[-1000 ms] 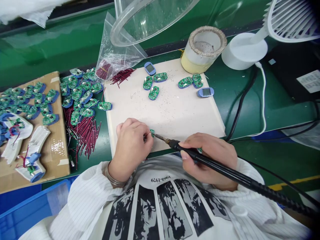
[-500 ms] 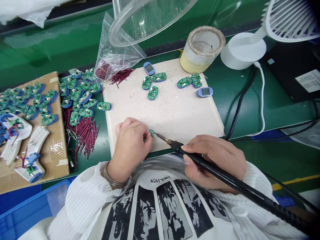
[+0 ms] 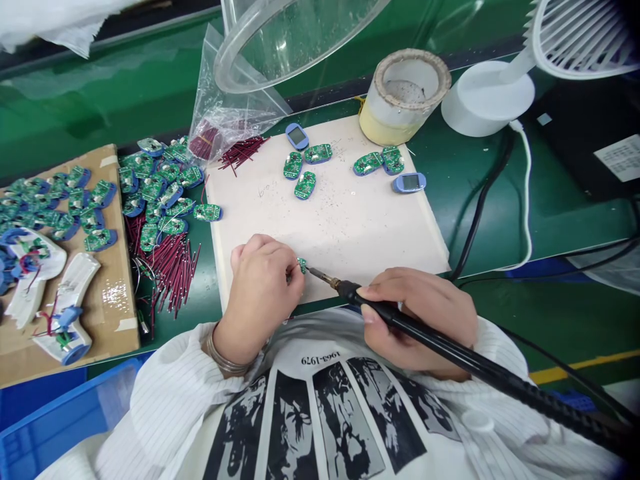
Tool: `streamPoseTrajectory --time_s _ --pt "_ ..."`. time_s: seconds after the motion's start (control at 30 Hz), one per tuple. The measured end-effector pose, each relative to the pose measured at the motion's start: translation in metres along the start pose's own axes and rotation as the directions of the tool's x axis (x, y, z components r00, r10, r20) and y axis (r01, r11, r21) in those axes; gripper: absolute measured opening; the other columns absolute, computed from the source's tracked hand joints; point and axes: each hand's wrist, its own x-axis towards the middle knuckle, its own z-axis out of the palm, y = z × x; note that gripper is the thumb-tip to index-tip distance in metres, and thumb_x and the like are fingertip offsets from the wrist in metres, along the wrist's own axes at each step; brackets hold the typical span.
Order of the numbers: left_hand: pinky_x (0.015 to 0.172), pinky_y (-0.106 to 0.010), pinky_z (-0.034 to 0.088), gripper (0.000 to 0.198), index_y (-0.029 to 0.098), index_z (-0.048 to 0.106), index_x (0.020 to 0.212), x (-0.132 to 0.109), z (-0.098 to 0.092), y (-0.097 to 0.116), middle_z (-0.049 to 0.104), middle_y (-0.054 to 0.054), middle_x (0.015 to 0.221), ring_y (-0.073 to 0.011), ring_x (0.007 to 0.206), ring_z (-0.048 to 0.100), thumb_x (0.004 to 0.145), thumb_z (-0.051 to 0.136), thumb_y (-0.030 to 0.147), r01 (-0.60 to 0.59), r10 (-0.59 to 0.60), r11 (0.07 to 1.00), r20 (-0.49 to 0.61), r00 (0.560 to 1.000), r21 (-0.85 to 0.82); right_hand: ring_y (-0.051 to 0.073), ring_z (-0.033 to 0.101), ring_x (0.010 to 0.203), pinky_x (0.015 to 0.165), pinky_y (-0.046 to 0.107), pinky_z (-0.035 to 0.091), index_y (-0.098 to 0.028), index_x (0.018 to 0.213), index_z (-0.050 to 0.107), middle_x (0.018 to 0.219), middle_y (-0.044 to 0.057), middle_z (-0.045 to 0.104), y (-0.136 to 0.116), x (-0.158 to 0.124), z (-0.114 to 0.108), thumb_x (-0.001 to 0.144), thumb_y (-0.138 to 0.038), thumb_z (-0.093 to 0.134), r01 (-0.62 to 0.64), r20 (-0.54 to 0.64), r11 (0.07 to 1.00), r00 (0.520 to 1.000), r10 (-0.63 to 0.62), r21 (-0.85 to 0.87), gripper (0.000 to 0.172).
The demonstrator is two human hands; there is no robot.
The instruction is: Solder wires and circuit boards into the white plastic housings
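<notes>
My right hand [image 3: 417, 320] is closed around the black handle of a soldering iron [image 3: 380, 312]. Its metal tip points left and meets, or nearly meets, the edge of a small green circuit board [image 3: 302, 265]. Curled over that board is my left hand [image 3: 265, 280], fingers closed, so most of the board is hidden under it. Both hands are at the near edge of a pale work sheet [image 3: 280, 220]. Farther up the sheet lie several green boards in blue cases [image 3: 305, 185] and two blue display units [image 3: 297, 137], [image 3: 409, 183].
To the left are a heap of circuit boards [image 3: 163, 180], dark red wires [image 3: 175, 270] and cardboard [image 3: 117, 287] with boards and white housings. A tape roll [image 3: 407, 97], a white fan [image 3: 487, 97] and cables [image 3: 483, 200] stand at right. A clear round rim [image 3: 235, 63] overhangs the back.
My right hand and the soldering iron have shifted slightly left. The left hand stays in place over the board.
</notes>
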Motion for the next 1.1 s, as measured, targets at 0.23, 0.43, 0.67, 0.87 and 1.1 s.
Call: streamPoseTrajectory --time_s 0.23,0.43,0.67,0.87,1.1 --pt "0.082 -0.045 0.034 0.018 0.021 0.061 0.064 0.001 0.0 0.0 0.072 -0.003 0.082 -0.0256 0.095 0.056 0.082 0.055 0.02 -0.002 0.002 1.0 0.005 1.0 0.009 0.017 0.062 0.058 0.053 0.029 0.053 -0.02 0.089 0.06 0.065 0.002 0.063 0.002 -0.002 0.005 0.076 -0.01 0.059 -0.009 0.001 1.0 1.0 0.009 0.02 0.017" --pt "0.08 -0.045 0.034 0.018 0.021 0.06 0.064 0.001 -0.001 0.0 0.072 -0.003 0.082 -0.0262 0.094 0.056 0.081 0.055 0.019 -0.005 0.005 1.0 0.006 1.0 0.01 0.017 0.062 0.057 0.052 0.03 0.053 -0.023 0.091 0.058 0.065 0.001 0.063 0.002 -0.002 0.005 0.079 -0.013 0.058 -0.02 0.023 1.0 1.0 0.02 0.011 0.016" --pt "0.079 -0.044 0.033 0.018 0.021 0.059 0.062 0.002 0.0 0.001 0.072 -0.004 0.08 -0.0265 0.094 0.056 0.08 0.056 0.018 0.0 0.0 1.0 -0.007 1.0 0.02 0.017 0.062 0.059 0.055 0.029 0.055 -0.024 0.092 0.057 0.066 0.001 0.064 0.002 -0.001 0.005 0.079 -0.015 0.057 0.0 0.02 1.0 1.0 0.0 -0.017 0.015" --pt "0.078 -0.044 0.033 0.018 0.02 0.058 0.062 0.003 -0.003 0.003 0.07 -0.003 0.078 -0.0267 0.094 0.056 0.079 0.055 0.017 0.007 -0.007 0.999 0.018 1.0 0.048 0.017 0.062 0.061 0.056 0.029 0.055 -0.022 0.092 0.056 0.069 0.002 0.064 0.0 0.0 0.004 0.076 -0.013 0.055 0.088 0.077 0.994 0.994 -0.083 -0.063 0.018" --pt "0.078 -0.043 0.033 0.017 0.021 0.058 0.062 0.004 -0.003 0.003 0.07 -0.004 0.079 -0.0268 0.095 0.056 0.079 0.056 0.017 0.004 -0.005 0.999 0.033 0.999 0.033 0.018 0.065 0.059 0.053 0.029 0.056 -0.022 0.092 0.057 0.066 0.001 0.063 0.0 0.002 -0.011 0.075 -0.013 0.059 0.06 0.041 0.996 0.998 -0.057 -0.068 0.019"
